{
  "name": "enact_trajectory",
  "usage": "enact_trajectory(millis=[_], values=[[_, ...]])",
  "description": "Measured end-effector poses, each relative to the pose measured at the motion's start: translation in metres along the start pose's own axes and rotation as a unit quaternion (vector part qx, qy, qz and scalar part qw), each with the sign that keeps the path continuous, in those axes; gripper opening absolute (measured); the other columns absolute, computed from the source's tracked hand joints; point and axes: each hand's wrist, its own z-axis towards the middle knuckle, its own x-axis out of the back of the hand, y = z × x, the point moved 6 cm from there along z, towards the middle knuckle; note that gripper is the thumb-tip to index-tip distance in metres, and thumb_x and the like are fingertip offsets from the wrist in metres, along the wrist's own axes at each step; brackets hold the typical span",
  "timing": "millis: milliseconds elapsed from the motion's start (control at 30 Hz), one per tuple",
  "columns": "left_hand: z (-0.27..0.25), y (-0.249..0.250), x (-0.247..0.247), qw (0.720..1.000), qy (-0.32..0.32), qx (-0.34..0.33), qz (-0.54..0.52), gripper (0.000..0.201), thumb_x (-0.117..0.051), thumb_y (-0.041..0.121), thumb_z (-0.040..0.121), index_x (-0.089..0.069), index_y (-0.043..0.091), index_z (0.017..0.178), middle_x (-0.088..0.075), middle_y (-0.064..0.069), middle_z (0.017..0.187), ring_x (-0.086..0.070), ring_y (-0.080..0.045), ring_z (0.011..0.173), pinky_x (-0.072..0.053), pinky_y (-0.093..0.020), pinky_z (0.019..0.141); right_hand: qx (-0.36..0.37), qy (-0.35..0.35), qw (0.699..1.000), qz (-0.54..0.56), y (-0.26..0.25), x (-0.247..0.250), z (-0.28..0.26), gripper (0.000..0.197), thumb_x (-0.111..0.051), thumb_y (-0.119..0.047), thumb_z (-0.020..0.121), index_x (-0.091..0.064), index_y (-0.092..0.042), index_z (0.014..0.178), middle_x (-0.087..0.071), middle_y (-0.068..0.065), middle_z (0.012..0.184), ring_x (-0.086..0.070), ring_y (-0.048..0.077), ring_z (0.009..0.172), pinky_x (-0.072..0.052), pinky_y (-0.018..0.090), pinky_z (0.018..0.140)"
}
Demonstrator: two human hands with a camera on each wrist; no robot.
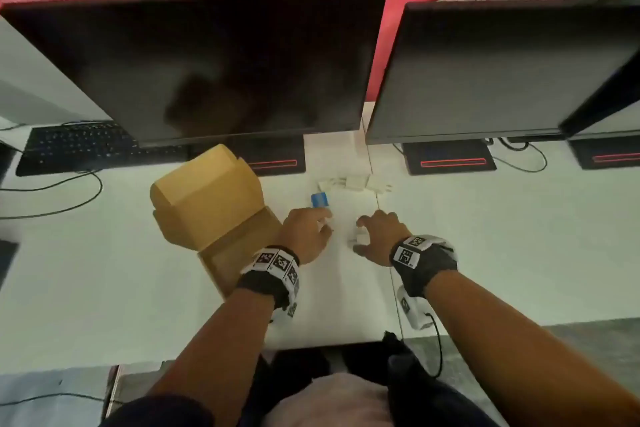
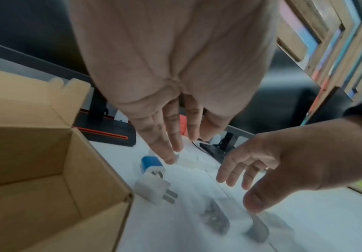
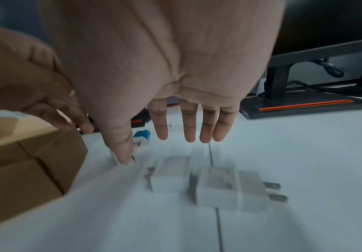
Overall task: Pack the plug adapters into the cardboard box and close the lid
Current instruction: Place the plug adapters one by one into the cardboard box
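Presently nothing is held: the left hand (image 1: 306, 234) and right hand (image 1: 379, 236) are spread over white adapters (image 3: 216, 185) lying on the surface (image 1: 485, 236) beside the opened cardboard box (image 1: 207, 204). Protruding prongs could be snagged, and an adapter knocked away.

open cardboard box (image 1: 239, 250) mouth left unobstructed from above; raised lid (image 1: 204, 198) blocks approach from far left. bare strip of white desk (image 1: 339, 298) left free between box and right hand (image 1: 379, 236). white adapters (image 3: 216, 185) scattered under both hands; blue adapter (image 1: 319, 200) just beyond left hand (image 1: 304, 234). monitor stands (image 1: 277, 159) wall off far edge.
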Motion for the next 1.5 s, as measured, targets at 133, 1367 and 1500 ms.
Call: enact_trajectory(millis=[133,1367,1500], values=[[0.007,0.001,-0.041,0.994,-0.073,0.038,0.076,0.049,-0.056,0.016,0.098,-0.052,0.011,0.147,-0.053,-0.019,0.148,-0.049,-0.035,0.137,-0.039,-0.041,0.115,0.002,-0.024,0.997,-0.073,0.024,-0.02,0.006,0.07,-0.067,-0.049,0.082,-0.04,-0.031,0.144,-0.046,0.008,0.135,-0.044,0.033,0.122,-0.044,0.044,0.098],[0.016,-0.023,-0.002,0.994,0.111,0.006,-0.004,0.021,-0.062,0.012,0.09,-0.07,0.01,0.109,-0.069,-0.01,0.104,-0.066,-0.027,0.092,-0.053,-0.034,0.08,0.064,0.019,0.986,0.15,-0.028,-0.024,0.022,0.047,-0.059,-0.019,0.095,-0.046,-0.018,0.14,-0.052,0.012,0.121,-0.06,0.031,0.101,-0.049,0.036,0.084],[-0.015,-0.092,0.061,0.968,0.178,0.152,0.094,0.027,-0.05,0.025,0.092,-0.061,0.012,0.113,-0.064,-0.01,0.11,-0.061,-0.034,0.102,-0.051,-0.043,0.087,0.074,0.072,0.974,0.201,-0.047,-0.002,0.02,0.032,-0.061,-0.019,0.094,-0.058,-0.013,0.125,-0.055,0.01,0.11,-0.059,0.026,0.088,-0.041,0.028,0.074]])
